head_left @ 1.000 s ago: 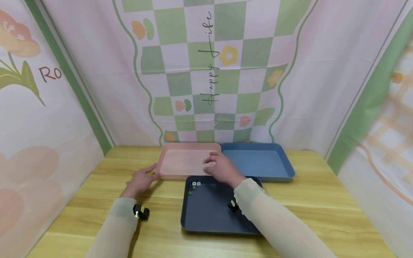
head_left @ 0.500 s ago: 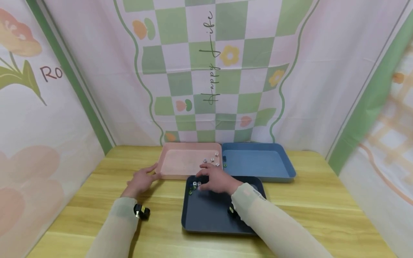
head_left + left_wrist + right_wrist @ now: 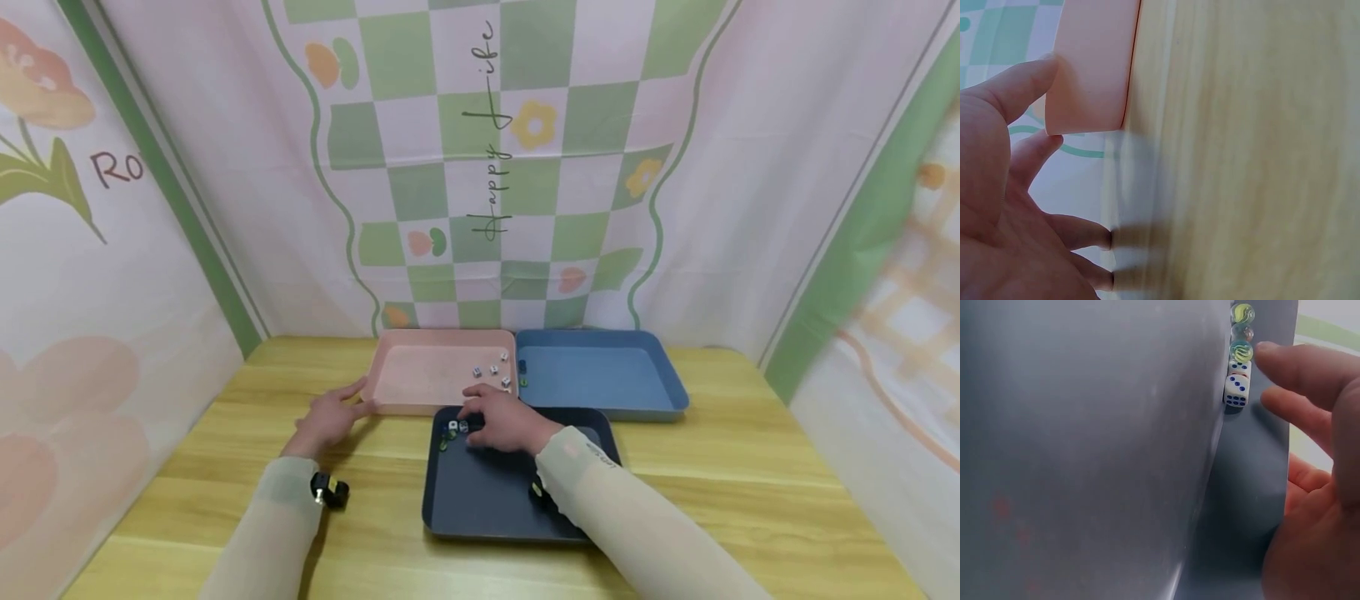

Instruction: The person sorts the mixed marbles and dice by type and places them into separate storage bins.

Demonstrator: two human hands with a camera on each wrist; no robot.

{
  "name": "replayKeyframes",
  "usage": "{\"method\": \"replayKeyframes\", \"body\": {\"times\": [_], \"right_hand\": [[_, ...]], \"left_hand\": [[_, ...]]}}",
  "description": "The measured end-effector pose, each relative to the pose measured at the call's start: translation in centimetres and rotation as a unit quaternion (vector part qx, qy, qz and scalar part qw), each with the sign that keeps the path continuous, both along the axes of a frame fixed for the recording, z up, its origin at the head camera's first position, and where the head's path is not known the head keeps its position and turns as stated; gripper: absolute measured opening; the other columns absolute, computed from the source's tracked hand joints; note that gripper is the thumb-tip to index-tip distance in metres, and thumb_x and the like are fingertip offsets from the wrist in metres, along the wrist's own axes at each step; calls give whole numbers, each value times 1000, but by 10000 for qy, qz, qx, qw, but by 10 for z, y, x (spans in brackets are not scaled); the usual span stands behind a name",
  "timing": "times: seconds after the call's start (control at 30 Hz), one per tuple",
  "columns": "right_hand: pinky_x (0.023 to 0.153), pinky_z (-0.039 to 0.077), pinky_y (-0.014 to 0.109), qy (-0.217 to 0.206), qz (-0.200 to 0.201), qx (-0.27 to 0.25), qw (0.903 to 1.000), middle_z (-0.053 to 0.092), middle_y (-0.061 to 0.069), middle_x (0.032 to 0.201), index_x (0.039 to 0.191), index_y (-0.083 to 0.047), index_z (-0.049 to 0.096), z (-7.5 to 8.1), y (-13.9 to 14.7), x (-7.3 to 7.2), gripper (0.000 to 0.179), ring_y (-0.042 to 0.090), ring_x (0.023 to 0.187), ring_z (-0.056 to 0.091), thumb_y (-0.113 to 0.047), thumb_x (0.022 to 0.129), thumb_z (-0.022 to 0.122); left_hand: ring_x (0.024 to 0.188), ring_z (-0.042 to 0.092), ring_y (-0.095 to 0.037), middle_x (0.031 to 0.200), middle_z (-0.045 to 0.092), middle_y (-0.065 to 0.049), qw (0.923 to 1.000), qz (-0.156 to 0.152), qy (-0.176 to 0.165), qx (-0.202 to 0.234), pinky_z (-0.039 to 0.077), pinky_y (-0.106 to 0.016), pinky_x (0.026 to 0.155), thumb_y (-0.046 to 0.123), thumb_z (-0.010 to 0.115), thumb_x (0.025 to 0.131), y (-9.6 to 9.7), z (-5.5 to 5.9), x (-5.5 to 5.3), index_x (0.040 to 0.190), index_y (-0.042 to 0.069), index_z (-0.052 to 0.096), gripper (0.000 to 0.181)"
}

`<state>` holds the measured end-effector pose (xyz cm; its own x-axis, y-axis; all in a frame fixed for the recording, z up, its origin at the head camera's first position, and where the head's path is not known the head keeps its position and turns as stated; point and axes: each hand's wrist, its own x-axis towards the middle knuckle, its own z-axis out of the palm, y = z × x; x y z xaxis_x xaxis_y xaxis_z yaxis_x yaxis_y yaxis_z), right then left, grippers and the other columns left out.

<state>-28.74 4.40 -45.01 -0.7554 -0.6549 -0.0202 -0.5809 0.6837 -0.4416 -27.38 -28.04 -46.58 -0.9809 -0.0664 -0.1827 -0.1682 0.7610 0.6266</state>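
Note:
In the head view my left hand (image 3: 326, 423) touches the near left corner of the pink tray (image 3: 420, 409). The left wrist view shows its thumb on the tray's wall and the index fingertip at the corner, the other fingers spread. My right hand (image 3: 506, 419) hovers over the far side of the dark tray (image 3: 487, 500), its thumb and fingers apart with nothing between them. Close to its fingertips, two white dice (image 3: 1236, 392) with blue pips stand in a row with several glass marbles (image 3: 1242, 351) along the tray wall.
Several white dice (image 3: 494, 369) lie at the pink tray's right end. Beside it, the blue tray (image 3: 600, 375) has a dark blue marble (image 3: 522, 367) and a green one (image 3: 524, 382) by its left wall. A patterned curtain (image 3: 465, 167) hangs behind the wooden table (image 3: 360, 533).
My right hand has come back from above the pink tray to the dice in the dark tray, uncovering dice in the pink tray and marbles in the blue one. My left hand stays put.

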Motion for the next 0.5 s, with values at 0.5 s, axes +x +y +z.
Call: {"method": "replayKeyframes", "body": {"times": [0.5], "right_hand": [[97, 49, 41, 276, 121, 79, 9995, 45, 10, 149, 99, -18, 73, 0, 0, 1, 15, 24, 117, 59, -11, 86, 75]], "left_hand": [[140, 4, -60, 158, 26, -24, 10000, -34, -4, -9, -11, -83, 93, 66, 53, 93, 0, 1, 0, 156, 31, 35, 74]]}}
